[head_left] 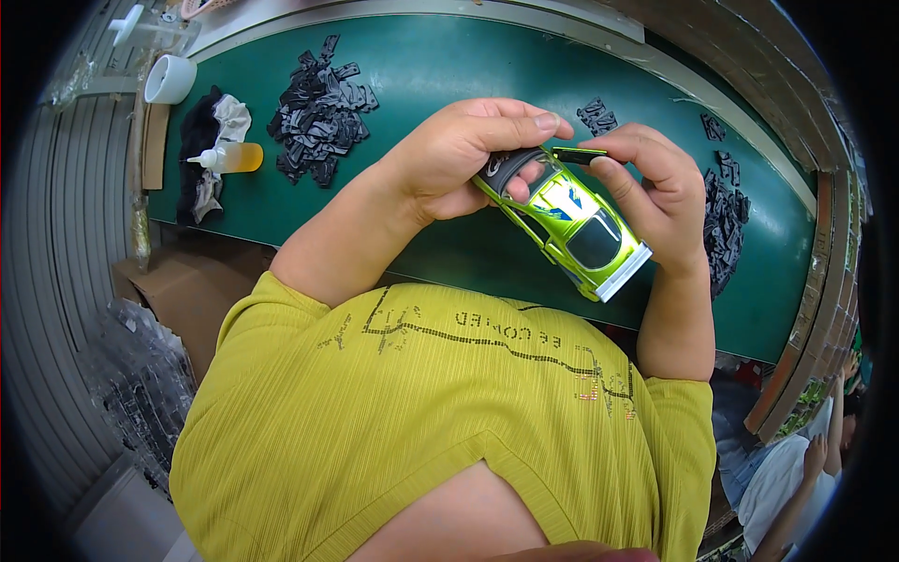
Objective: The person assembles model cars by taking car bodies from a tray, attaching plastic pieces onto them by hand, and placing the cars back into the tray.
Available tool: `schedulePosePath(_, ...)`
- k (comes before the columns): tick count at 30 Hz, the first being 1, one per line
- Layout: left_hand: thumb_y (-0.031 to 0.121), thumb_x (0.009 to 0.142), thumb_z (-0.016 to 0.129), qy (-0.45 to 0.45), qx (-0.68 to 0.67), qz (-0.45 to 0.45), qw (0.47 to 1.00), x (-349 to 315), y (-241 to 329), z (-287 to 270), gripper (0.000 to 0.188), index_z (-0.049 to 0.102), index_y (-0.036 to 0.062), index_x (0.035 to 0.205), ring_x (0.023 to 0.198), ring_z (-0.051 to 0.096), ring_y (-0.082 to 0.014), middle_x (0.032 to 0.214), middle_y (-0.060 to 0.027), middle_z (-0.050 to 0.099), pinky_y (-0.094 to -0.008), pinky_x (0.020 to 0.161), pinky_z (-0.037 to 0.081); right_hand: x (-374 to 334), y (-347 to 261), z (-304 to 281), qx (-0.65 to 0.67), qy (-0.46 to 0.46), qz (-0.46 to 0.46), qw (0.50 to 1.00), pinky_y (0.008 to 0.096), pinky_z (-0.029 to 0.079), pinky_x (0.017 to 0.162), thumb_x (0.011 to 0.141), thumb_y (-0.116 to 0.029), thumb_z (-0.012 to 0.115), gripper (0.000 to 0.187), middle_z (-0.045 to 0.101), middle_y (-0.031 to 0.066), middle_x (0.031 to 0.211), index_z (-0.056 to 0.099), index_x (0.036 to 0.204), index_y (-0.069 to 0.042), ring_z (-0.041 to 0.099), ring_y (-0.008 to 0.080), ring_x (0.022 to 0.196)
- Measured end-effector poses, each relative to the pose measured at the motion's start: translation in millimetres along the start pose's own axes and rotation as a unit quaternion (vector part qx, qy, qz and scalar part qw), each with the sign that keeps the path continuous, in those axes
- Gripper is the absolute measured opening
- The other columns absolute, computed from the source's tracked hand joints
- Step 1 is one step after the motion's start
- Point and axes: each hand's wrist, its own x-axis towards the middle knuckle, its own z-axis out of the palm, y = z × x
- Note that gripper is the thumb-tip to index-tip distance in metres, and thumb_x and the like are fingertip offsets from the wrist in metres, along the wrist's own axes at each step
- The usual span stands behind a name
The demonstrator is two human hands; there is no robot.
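Observation:
A bright green toy car with a black hood, dark rear window and pale rear spoiler is tilted above the green table. My left hand grips its front end, with fingertips showing through the cabin opening. Between the thumb and index finger of my right hand is a small toy car door, dark on the face I see with a green edge. The door is right beside the car's side, near the front; whether the two touch I cannot tell.
Black plastic parts lie in a large heap at left, a small group beyond my hands and another pile at right. A squeeze bottle of yellow liquid rests on dark cloth. Another person is at lower right.

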Motion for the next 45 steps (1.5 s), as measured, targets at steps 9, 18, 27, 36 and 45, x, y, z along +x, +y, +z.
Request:
schedulePosePath(9, 0.02, 0.103, 0.056, 0.016, -0.011, -0.022, 1.0, -3.1, -0.9, 3.5, 0.032, 0.058, -0.0055, 0.122, 0.056, 0.059, -0.0091, 0.072, -0.0061, 0.062, -0.0204, 0.053, 0.049, 4.5, 3.9, -2.6, 0.006, -0.015, -0.04, 0.999, 0.0294, 0.045, 0.06, 0.082, 0.0, 0.071, 0.005, 0.064, 0.0086, 0.074, 0.069, 0.087, 0.001, 0.059, 0.0201, 0.064)
schedulePosePath(18, 0.021, 0.102, 0.058, 0.044, 0.019, -0.018, 0.999, -1.6, -9.6, 10.3, 0.032, 0.058, -0.0053, 0.121, 0.057, 0.06, -0.0105, 0.077, -0.007, 0.064, -0.0215, 0.055, 0.05, 4.7, 12.7, 2.4, 0.023, -0.068, -0.05, 0.996, 0.0271, 0.046, 0.058, 0.077, 0.0, 0.075, 0.011, 0.064, 0.0082, 0.075, 0.069, 0.085, 0.001, 0.06, 0.017, 0.064)
schedulePosePath(27, 0.02, 0.102, 0.057, 0.05, 0.015, 0.009, 0.999, 0.3, -9.4, 5.1, 0.032, 0.059, -0.0053, 0.122, 0.058, 0.061, -0.0117, 0.079, -0.0084, 0.064, -0.0219, 0.057, 0.052, 3.9, 13.9, 3.1, 0.083, -0.072, 0.058, 0.992, 0.0251, 0.048, 0.066, 0.081, -0.001, 0.073, 0.013, 0.067, 0.0058, 0.082, 0.072, 0.093, 0.001, 0.062, 0.0124, 0.073)
schedulePosePath(36, 0.023, 0.101, 0.06, 0.062, 0.078, 0.05, 0.994, -4.6, -9.3, 11.5, 0.034, 0.059, -0.0035, 0.122, 0.06, 0.063, -0.0117, 0.078, -0.0081, 0.066, -0.0229, 0.056, 0.053, 1.9, 15.1, -2.4, 0.061, -0.067, 0.035, 0.995, 0.0263, 0.049, 0.068, 0.081, 0.0, 0.074, 0.015, 0.067, 0.0056, 0.082, 0.073, 0.096, 0.0, 0.063, 0.0141, 0.076)
schedulePosePath(45, 0.022, 0.101, 0.061, 0.077, 0.137, 0.063, 0.986, -1.3, -13.0, 12.2, 0.033, 0.059, -0.0034, 0.122, 0.059, 0.063, -0.0114, 0.079, -0.0079, 0.067, -0.0223, 0.056, 0.053, 6.2, 8.1, 3.1, -0.053, -0.065, -0.059, 0.995, 0.0291, 0.049, 0.064, 0.078, 0.0, 0.077, 0.013, 0.069, 0.0089, 0.079, 0.072, 0.09, -0.001, 0.065, 0.0197, 0.071)
